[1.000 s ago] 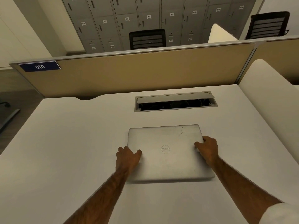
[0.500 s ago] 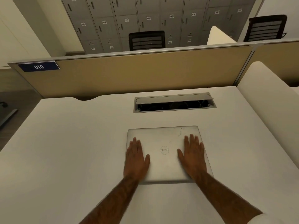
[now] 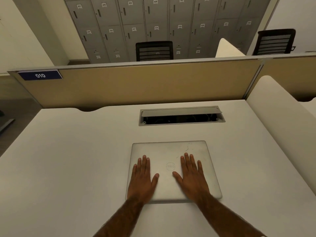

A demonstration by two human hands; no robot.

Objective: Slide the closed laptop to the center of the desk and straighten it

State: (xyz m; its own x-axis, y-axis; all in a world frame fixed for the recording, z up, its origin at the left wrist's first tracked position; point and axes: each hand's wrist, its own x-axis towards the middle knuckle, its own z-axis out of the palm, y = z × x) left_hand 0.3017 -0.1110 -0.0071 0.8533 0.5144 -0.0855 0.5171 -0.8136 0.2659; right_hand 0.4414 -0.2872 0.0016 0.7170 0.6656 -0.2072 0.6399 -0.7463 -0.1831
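Laptop (image 3: 172, 170), closed and silver, lay flat on the white counter (image 3: 68, 159), near the middle of its width and just in front of the open cable tray (image 3: 181, 117) set into the surface. Its edges ran nearly parallel to the tray and to the tan partition (image 3: 136, 82) behind. The left hand (image 3: 142, 178) rested palm down on the left part of the lid, fingers extended and close together, gripping nothing. The right hand (image 3: 191, 175) rested palm down on the right part of the lid in the same flat, open posture, thumb pointing toward the round logo (image 3: 170, 166) between the two hands. A blue label (image 3: 40, 75) reading 010 was fixed to the partition's upper left. Grey lockers (image 3: 153, 23) and two black chairs (image 3: 154, 50) stood beyond the partition.
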